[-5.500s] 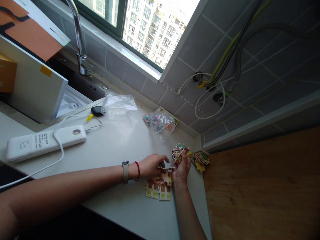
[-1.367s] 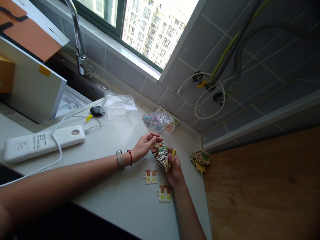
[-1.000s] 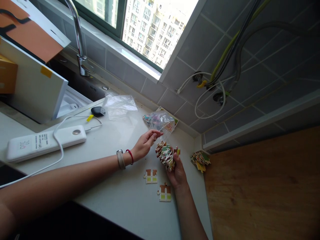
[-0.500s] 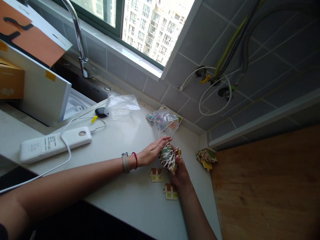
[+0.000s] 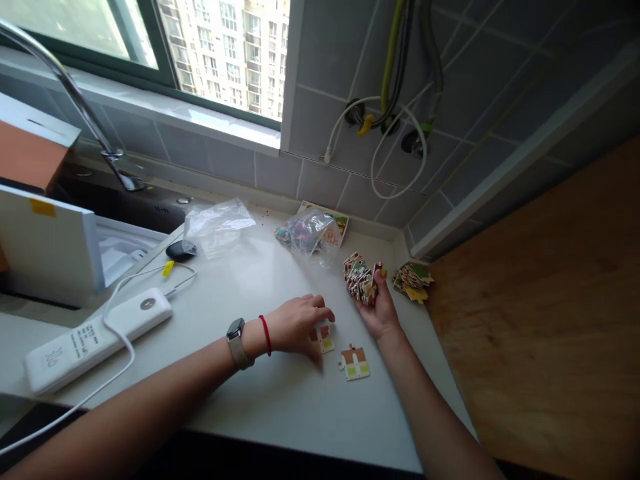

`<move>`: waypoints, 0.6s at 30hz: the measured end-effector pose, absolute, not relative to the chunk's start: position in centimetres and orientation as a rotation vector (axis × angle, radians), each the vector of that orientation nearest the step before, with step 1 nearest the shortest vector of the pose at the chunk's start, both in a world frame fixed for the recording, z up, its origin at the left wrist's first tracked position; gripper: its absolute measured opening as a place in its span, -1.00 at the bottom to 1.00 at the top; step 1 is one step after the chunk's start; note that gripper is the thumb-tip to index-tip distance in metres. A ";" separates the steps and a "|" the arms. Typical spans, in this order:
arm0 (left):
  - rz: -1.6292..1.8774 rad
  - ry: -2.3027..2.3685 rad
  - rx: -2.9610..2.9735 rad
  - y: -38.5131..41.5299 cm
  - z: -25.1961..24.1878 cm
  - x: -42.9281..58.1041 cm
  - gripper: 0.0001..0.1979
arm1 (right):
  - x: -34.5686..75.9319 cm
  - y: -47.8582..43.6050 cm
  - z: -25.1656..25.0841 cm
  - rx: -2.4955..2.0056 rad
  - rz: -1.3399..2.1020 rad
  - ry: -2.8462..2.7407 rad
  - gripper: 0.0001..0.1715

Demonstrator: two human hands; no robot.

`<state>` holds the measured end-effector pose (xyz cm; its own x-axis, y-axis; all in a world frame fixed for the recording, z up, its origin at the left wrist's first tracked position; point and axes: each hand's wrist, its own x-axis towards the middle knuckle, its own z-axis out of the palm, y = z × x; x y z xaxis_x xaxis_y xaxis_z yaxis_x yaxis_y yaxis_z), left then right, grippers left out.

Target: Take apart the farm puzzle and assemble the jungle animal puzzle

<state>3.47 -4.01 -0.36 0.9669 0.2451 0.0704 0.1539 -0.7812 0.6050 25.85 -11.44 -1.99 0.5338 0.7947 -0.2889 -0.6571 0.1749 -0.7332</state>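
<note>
My right hand (image 5: 383, 313) grips a thick stack of jigsaw puzzle pieces (image 5: 361, 280), its thumb pressing one piece at the stack's right side. Over a single brown, white and yellow-green puzzle piece (image 5: 324, 339) on the counter, my left hand (image 5: 299, 325) reaches with thumb and fingers apart. The hand covers part of that piece; whether the fingertips touch it I cannot tell. A second puzzle piece (image 5: 355, 364) of like colours lies flat to its right, apart from both hands.
Another pile of puzzle pieces (image 5: 413, 281) sits at the counter's right edge. Farther back are a plastic bag with colourful contents (image 5: 311, 232) and a clear plastic bag (image 5: 219, 223). To the left lie a white power bank (image 5: 100, 340) with a cable, a black mouse-like object (image 5: 181, 251) and the sink (image 5: 120, 200).
My left hand has left the stack and moved down to the loose puzzle piece. The stack stays in my right hand, now farther right. The camera view has shifted and turned.
</note>
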 end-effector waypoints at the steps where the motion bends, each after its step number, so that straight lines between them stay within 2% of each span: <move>1: 0.148 0.296 2.499 -4.1 -0.2 3.4 -0.25 | 25.7 -11.4 -1.9 -0.923 1.051 -0.174 -0.54; 4: 0.007 0.382 2.459 -4.3 0.2 3.4 -0.34 | 25.0 -11.4 -1.7 -0.872 1.082 -0.198 -0.50; 8: -0.118 0.518 2.360 -4.5 0.4 3.6 -0.36 | 24.4 -11.3 -1.7 -0.853 1.101 -0.231 -0.51; 18: -0.064 0.541 2.052 -5.1 1.3 4.1 -0.79 | 24.1 -11.2 -1.6 -0.727 1.077 -0.235 -0.47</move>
<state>4.11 -5.12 1.27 0.8996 0.3500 -0.2612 0.4012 -0.4260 0.8109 24.06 -11.21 -1.56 0.4754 0.8640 -0.1658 -0.7168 0.2711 -0.6425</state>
